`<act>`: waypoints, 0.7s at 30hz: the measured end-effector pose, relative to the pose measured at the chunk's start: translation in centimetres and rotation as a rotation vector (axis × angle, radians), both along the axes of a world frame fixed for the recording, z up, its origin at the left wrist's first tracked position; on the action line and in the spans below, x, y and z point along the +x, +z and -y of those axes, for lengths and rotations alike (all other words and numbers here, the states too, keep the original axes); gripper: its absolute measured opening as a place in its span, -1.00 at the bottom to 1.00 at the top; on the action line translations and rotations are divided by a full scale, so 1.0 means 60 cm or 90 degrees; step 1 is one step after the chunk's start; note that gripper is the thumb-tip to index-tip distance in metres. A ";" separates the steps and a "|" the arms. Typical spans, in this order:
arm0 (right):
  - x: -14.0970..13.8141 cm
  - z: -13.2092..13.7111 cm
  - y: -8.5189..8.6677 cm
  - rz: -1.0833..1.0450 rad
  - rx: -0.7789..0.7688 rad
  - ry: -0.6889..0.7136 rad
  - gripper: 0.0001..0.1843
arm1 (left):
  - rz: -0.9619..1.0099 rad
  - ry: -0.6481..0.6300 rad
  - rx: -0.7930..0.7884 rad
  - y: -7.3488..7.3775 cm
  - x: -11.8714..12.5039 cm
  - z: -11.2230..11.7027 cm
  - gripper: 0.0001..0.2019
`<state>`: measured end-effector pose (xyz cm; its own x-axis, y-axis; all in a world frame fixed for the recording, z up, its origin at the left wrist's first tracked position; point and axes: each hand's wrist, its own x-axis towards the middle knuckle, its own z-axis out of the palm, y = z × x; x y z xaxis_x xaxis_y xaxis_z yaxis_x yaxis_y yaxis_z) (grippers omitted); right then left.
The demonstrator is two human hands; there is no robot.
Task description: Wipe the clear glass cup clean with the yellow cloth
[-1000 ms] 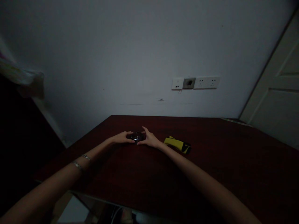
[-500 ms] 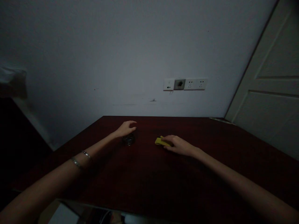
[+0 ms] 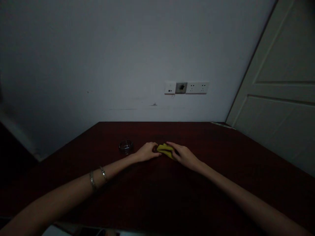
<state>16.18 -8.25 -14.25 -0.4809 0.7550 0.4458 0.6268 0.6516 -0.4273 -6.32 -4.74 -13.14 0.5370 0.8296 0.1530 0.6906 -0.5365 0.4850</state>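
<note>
On the dark red table [image 3: 118, 196], a folded yellow cloth [image 3: 165, 148] lies between my two hands. My right hand [image 3: 185, 156] grips its right end, thumb and fingers closed over the folds. At the cloth's left end is my left hand [image 3: 147, 151], its thumb and fingers curved apart with a dark gap between them. Its fingertips reach the cloth's edge; whether they press on it is hard to see. A round clear glass dish [image 3: 125, 147], perhaps an ashtray, sits to the left of my left hand, untouched.
Behind the table rises a pale wall [image 3: 128, 65] with a row of sockets and switches [image 3: 186, 88]. A panelled door [image 3: 278, 88] stands on the right. Below the table's front edge, several dim items show at the bottom left.
My left hand has left the glass dish and moved right, to the cloth's left end. The cloth's folds look more spread in my right hand. The view has turned slightly right.
</note>
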 end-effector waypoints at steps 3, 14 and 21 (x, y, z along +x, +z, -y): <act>0.002 0.002 0.028 -0.075 -0.040 -0.064 -0.55 | 0.112 0.031 -0.084 -0.006 0.011 0.002 -0.42; 0.012 0.011 0.132 -0.348 -0.180 -0.081 -0.61 | 0.528 0.066 -0.389 0.021 0.044 0.042 -0.59; -0.001 -0.023 0.115 -0.361 -0.420 0.055 -0.53 | 0.400 0.025 -0.569 0.055 -0.056 0.073 -0.73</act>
<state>16.10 -6.89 -7.36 -0.3869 0.9143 0.1195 0.1651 0.1962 -0.9666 -9.69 -9.11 -9.84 0.5442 0.7923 -0.2759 0.1925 0.2022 0.9603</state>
